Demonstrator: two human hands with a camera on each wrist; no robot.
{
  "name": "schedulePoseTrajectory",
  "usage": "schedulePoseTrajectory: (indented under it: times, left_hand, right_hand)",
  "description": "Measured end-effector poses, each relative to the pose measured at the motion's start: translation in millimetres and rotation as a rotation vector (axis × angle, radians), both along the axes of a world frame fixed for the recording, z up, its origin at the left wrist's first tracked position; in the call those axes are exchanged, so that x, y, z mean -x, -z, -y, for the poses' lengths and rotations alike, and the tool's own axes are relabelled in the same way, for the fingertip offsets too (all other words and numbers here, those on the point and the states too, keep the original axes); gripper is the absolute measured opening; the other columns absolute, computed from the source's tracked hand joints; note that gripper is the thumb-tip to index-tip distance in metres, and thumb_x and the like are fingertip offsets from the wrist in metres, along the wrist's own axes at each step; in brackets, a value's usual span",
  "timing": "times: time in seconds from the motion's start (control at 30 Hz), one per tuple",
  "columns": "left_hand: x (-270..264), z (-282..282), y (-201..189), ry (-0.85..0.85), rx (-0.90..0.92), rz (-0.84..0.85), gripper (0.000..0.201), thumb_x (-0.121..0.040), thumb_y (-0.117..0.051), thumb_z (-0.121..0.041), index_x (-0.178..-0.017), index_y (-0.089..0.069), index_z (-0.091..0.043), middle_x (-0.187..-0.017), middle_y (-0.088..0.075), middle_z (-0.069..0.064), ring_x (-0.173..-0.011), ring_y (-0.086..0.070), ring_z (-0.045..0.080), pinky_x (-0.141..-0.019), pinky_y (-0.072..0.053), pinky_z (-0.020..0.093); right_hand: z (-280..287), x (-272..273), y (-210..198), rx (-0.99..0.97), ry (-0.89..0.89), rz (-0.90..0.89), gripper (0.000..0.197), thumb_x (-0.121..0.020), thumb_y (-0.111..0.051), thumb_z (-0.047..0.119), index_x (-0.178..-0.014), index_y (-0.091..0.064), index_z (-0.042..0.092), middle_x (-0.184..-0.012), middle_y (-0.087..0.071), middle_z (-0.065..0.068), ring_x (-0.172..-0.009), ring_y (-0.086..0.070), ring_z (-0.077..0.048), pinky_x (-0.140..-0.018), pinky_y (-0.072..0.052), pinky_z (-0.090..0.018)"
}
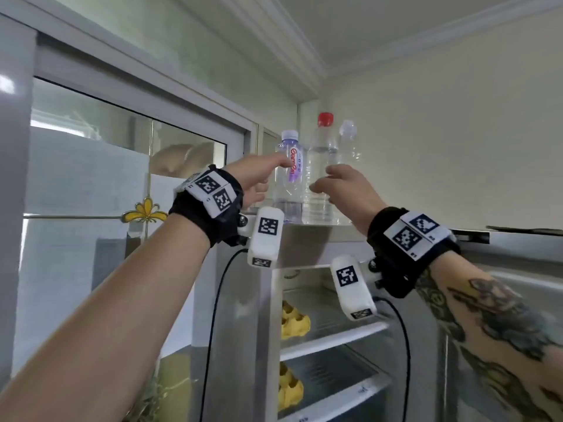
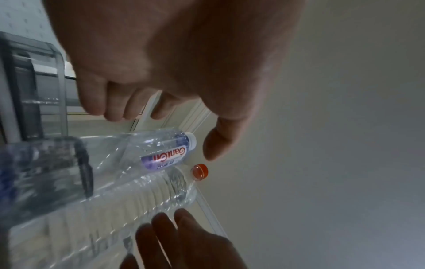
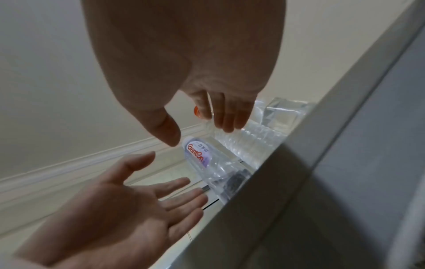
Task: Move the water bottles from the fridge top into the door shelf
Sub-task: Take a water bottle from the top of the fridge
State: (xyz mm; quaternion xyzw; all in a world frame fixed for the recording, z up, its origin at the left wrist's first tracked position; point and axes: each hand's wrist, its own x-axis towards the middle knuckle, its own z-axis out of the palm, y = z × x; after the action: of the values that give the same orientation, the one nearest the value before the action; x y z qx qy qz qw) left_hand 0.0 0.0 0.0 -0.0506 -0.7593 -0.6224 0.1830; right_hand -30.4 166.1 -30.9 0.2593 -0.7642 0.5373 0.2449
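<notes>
Three clear water bottles stand upright on the fridge top (image 1: 320, 231). The left one is a purple-labelled bottle (image 1: 288, 178) with a pale cap, the middle one a taller red-capped bottle (image 1: 322, 166), and behind it a white-capped bottle (image 1: 349, 144). My left hand (image 1: 259, 178) reaches up with spread fingers, just left of the purple-labelled bottle (image 2: 161, 154) and holding nothing. My right hand (image 1: 338, 184) is raised in front of the red-capped bottle (image 3: 243, 140), fingers relaxed and apart, gripping nothing.
The fridge is open below, with white shelves (image 1: 332, 336) and yellow egg trays (image 1: 294, 322) inside. A second fridge door (image 1: 518, 284) stands at the right. A glass sliding door (image 1: 122, 178) is to the left, and the wall sits close behind the bottles.
</notes>
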Motion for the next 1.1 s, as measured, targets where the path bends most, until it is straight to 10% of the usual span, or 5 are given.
schedulePoseTrajectory:
  times: [0.17, 0.27, 0.4, 0.7, 1.1]
  left_hand:
    - [7, 8, -10, 0.141, 0.037, 0.081, 0.07, -0.092, -0.059, -0.03, -0.15, -0.025, -0.012, -0.138, -0.046, 0.023, -0.106, -0.06, 0.027, -0.059, -0.051, 0.03]
    - [11, 11, -11, 0.097, 0.131, 0.09, 0.07, -0.09, -0.062, -0.034, -0.148, -0.028, -0.016, -0.143, -0.041, 0.023, -0.121, -0.053, 0.027, -0.059, -0.048, 0.03]
    - [12, 4, -7, -0.017, 0.217, 0.057, 0.033, -0.084, -0.064, -0.039, -0.107, -0.054, -0.017, -0.089, -0.049, 0.003, -0.072, -0.047, 0.013, -0.065, -0.04, 0.026]
    - [-2, -22, -15, -0.269, 0.462, -0.188, 0.054, -0.084, -0.059, -0.06, -0.115, -0.064, -0.017, -0.111, -0.066, 0.002, -0.105, -0.061, 0.021, -0.094, -0.052, 0.039]
    - [-18, -159, 40, 0.021, 0.453, -0.292, 0.059, -0.072, -0.063, -0.069, -0.112, -0.06, -0.025, -0.104, -0.067, -0.004, -0.092, -0.063, 0.015, -0.073, -0.055, 0.034]
  right_hand:
    - [19, 15, -17, -0.022, -0.075, 0.06, 0.024, -0.081, -0.068, 0.018, -0.101, -0.064, 0.006, -0.108, -0.064, -0.012, -0.108, -0.059, -0.028, -0.101, -0.047, -0.047]
    - [28, 20, -20, -0.065, -0.143, 0.126, 0.011, -0.084, -0.067, 0.015, -0.094, -0.062, 0.014, -0.099, -0.058, -0.002, -0.098, -0.055, -0.019, -0.087, -0.05, -0.034]
    - [36, 20, -18, -0.049, -0.2, 0.132, 0.016, -0.085, -0.065, 0.01, -0.101, -0.061, 0.012, -0.095, -0.057, 0.001, -0.087, -0.052, -0.015, -0.077, -0.045, -0.031]
    - [21, 5, -22, 0.013, -0.223, -0.136, 0.013, -0.086, -0.064, 0.006, -0.098, -0.062, 0.012, -0.094, -0.068, -0.002, -0.08, -0.063, -0.01, -0.062, -0.046, -0.014]
    - [-139, -48, 40, 0.129, -0.066, -0.104, 0.048, -0.07, -0.075, 0.026, -0.115, -0.062, 0.013, -0.086, -0.073, 0.004, -0.081, -0.068, -0.007, -0.077, -0.053, -0.033]
